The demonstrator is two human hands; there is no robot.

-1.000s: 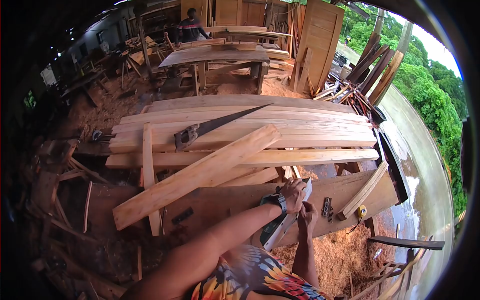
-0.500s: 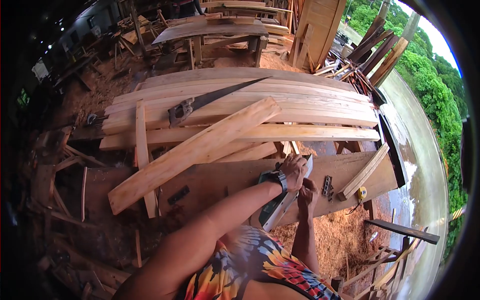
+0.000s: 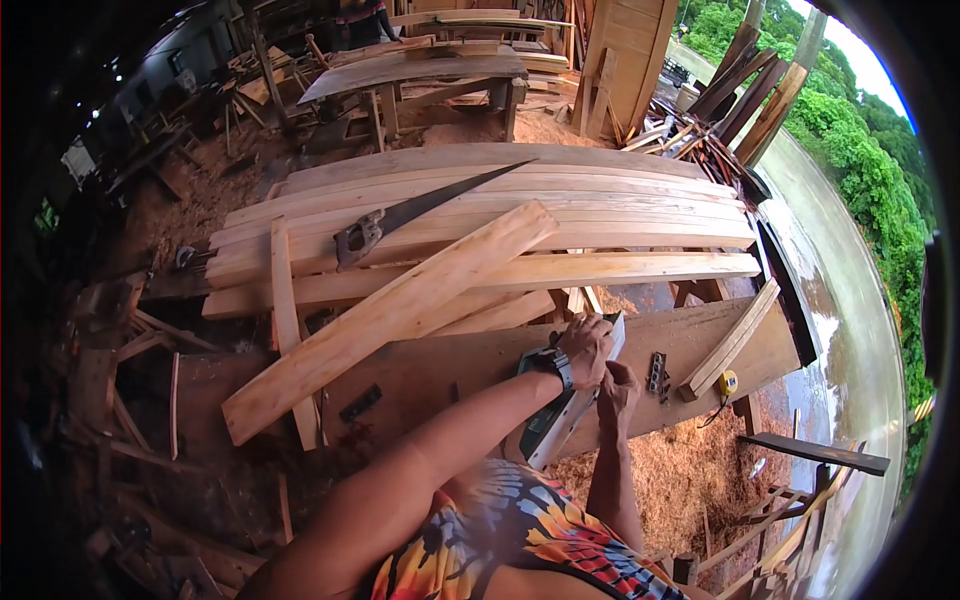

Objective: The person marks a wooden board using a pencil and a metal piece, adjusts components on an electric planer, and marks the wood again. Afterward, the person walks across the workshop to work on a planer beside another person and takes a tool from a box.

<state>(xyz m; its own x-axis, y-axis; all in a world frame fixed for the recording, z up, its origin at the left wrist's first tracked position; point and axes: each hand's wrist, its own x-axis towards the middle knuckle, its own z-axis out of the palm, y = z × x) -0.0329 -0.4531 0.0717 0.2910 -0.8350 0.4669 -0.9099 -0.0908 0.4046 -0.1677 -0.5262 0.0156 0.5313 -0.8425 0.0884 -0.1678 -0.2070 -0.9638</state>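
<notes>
A green electric planer (image 3: 552,424) with a long flat metal sole lies tilted on the dark plank bench, its far end pointing away from me. My left hand (image 3: 586,348), with a watch on the wrist, reaches across and is closed over the planer's far part. Close beside it, my right hand (image 3: 620,388) has its fingers pinched together at the planer's right side. Whatever sits between those fingertips is hidden or too small to make out. Right of my hands, a small dark metal piece with holes (image 3: 657,376) rests on the bench.
Beyond the bench, a handsaw (image 3: 362,238) lies on long pale boards (image 3: 640,212). A loose board (image 3: 390,322) slants across them. At right are a short wood piece (image 3: 728,340) and yellow tape measure (image 3: 727,383). Shavings (image 3: 690,470) cover the ground; another person (image 3: 365,22) stands far back.
The view has shifted slightly, moving the scene a little down. My hands stay at the planer, with only small finger movement. More of the person at the back shows.
</notes>
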